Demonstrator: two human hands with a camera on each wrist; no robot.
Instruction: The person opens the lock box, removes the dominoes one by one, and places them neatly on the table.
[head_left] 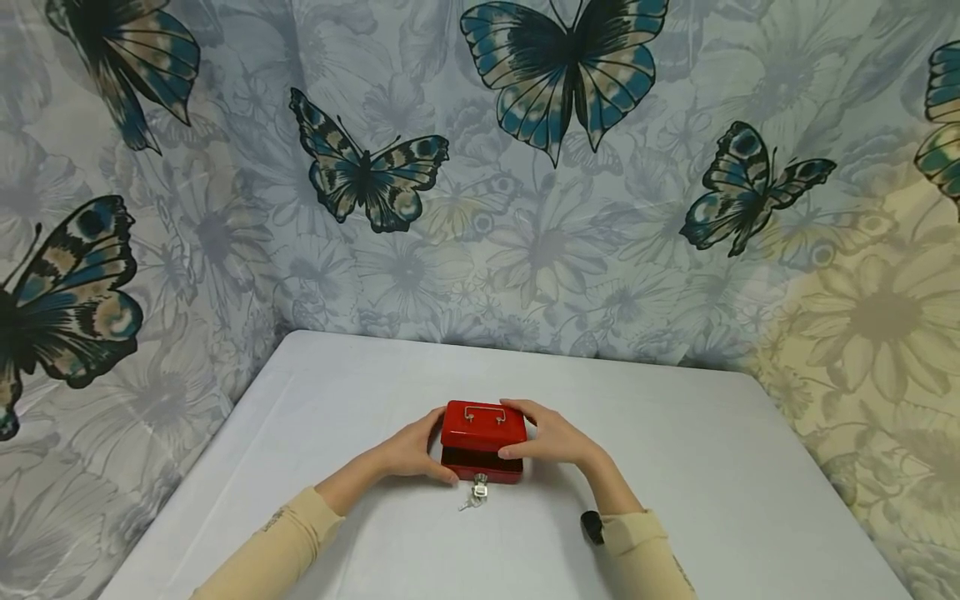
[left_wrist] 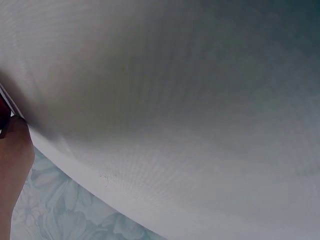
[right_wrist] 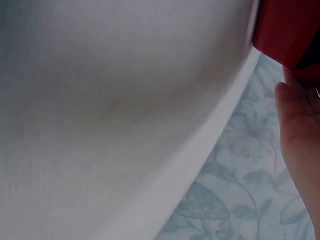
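Observation:
A small red cash box (head_left: pixel 482 432) stands on the white table, its lid partly raised so that a dark gap shows along the front. A thin metal handle (head_left: pixel 484 412) is on the lid. At the front hangs a silver lock (head_left: pixel 480 485) with small keys (head_left: pixel 470 503) by it. My left hand (head_left: pixel 415 447) holds the box's left side, thumb at the front lower corner. With fingers at the back and thumb at the front, my right hand (head_left: pixel 551 433) grips the lid's right end. Part of the box (right_wrist: pixel 287 30) fills the right wrist view's upper corner; the left wrist view barely catches it.
The white-covered table (head_left: pixel 697 475) extends around the box. Behind and beside it hang floral cloth walls (head_left: pixel 525 250) with butterfly prints. A small black object (head_left: pixel 592 527) sits by the right sleeve cuff.

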